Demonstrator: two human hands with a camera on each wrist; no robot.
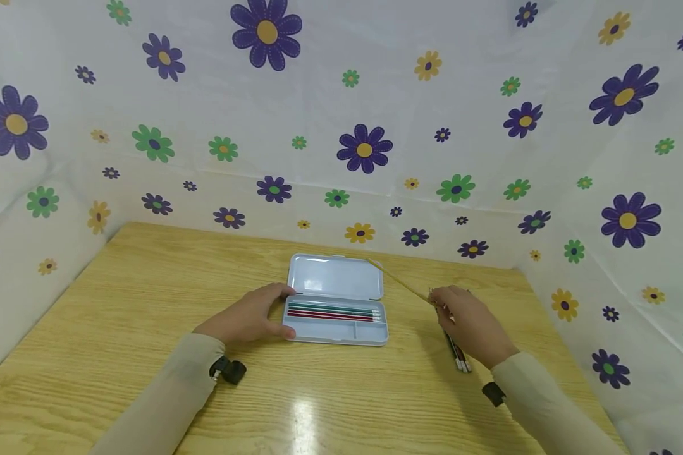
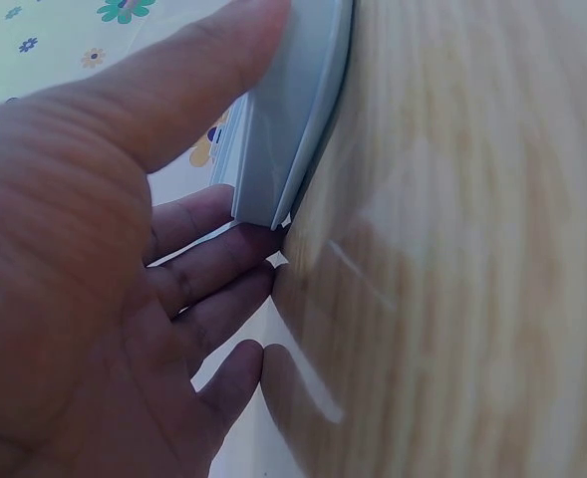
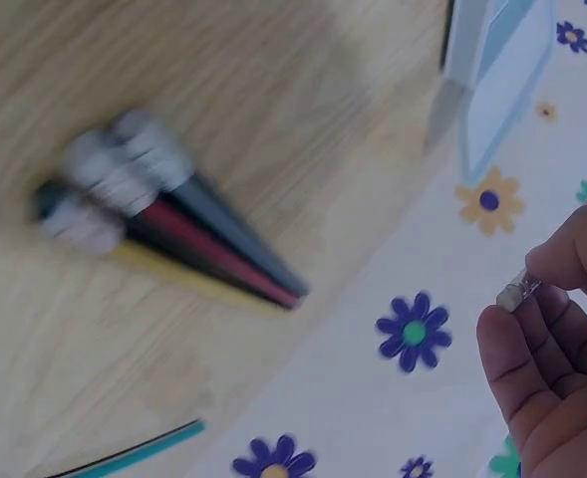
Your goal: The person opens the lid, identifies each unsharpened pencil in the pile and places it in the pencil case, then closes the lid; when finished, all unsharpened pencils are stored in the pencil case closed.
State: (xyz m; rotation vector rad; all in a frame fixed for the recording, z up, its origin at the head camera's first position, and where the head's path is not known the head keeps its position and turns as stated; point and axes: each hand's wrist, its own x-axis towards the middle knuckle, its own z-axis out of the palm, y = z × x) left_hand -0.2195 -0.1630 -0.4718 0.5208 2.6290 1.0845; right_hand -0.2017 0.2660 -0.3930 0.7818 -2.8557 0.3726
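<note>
An open light-blue pencil case [image 1: 324,330] lies on the table with its lid [image 1: 336,276] folded back. Green and red pencils [image 1: 324,313] lie side by side in its long back compartment. My left hand [image 1: 253,315] holds the case's left end, thumb at the front corner and fingers round the back. Up off the table, my right hand [image 1: 468,319] pinches a yellow pencil [image 1: 401,282] near its white eraser [image 3: 510,298]; its far end overlaps the lid in the head view. Below that hand lie several loose pencils [image 3: 188,224], eraser ends toward me.
The wooden table [image 1: 205,278] is bordered by a white flower-print cloth [image 1: 319,95] at the back and sides. A teal strip [image 3: 139,453], thin like a pencil, lies apart from the loose bunch in the right wrist view. A small compartment [image 1: 371,330] fills the case's front right corner.
</note>
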